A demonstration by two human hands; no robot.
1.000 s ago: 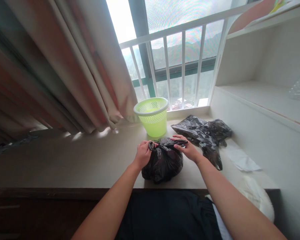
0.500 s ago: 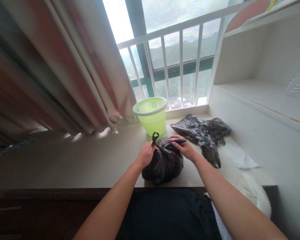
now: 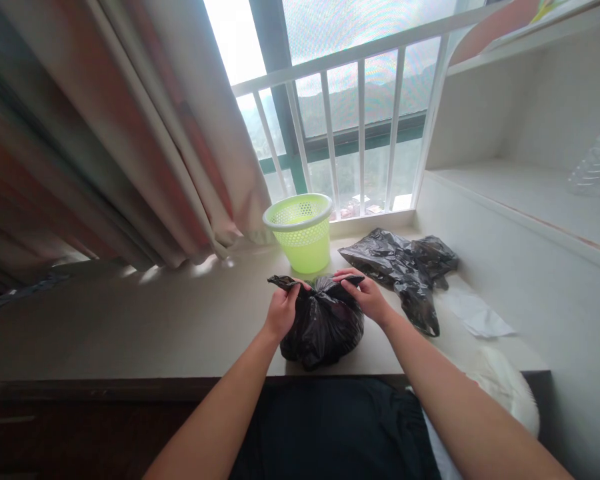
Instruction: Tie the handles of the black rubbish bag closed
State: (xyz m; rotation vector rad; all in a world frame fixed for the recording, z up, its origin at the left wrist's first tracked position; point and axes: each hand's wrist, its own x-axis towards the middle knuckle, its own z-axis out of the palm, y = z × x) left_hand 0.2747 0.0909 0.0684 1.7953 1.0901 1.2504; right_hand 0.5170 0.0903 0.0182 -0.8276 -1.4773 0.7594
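Note:
A filled black garbage bag (image 3: 323, 333) rests near the front edge of the pale ledge, its neck gathered in a twist or knot at the top. My left hand (image 3: 283, 309) is closed on one handle of the bag, whose loose end sticks out to the left. On the other side, my right hand (image 3: 366, 295) pinches the opposite handle between thumb and fingers. Both handles are spread apart from the gathered middle. What is inside the bag is hidden.
Just behind the bag stands a light green plastic wastebasket (image 3: 303, 240). An unfilled black plastic bag (image 3: 405, 267) lies crumpled to the right, beside a white paper sheet (image 3: 480, 313). A curtain (image 3: 145, 133) hangs at left; a white shelf unit (image 3: 510, 233) rises at right.
My left hand has moved slightly left and down, and the left handle, upright before, is now drawn out sideways. The right hand keeps its grip nearly in place.

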